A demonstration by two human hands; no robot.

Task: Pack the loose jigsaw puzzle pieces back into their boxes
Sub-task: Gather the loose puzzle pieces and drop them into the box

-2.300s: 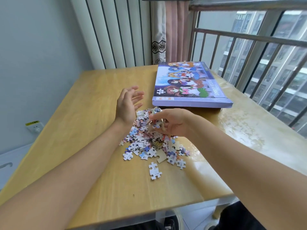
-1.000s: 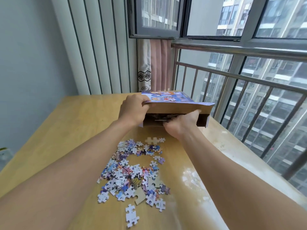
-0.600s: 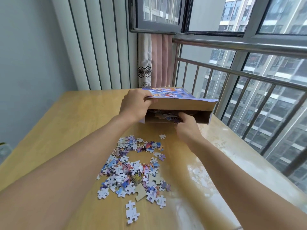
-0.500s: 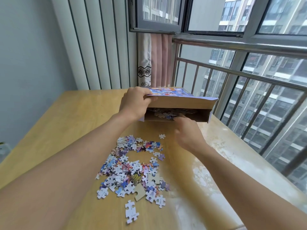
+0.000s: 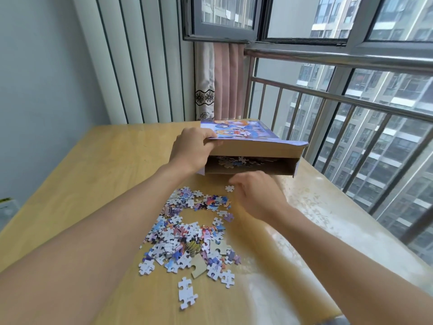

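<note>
At the far side of the surface (image 5: 93, 174), the left hand (image 5: 192, 150) grips the box lid (image 5: 253, 139), raised over the box (image 5: 248, 168); right hand (image 5: 255, 195) hovers loosely curled, holding nothing, beside the loose pieces (image 5: 187, 233)

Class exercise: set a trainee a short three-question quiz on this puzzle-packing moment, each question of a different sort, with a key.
1. True or false: the left hand holds the box lid raised at its near edge.
2. Where is the right hand? A inside the box; B over the table beside the loose pieces; C on the railing.
3. Fill in: some pieces already lie inside the ____.

Key: 1 true; 2 B; 3 box.
</note>
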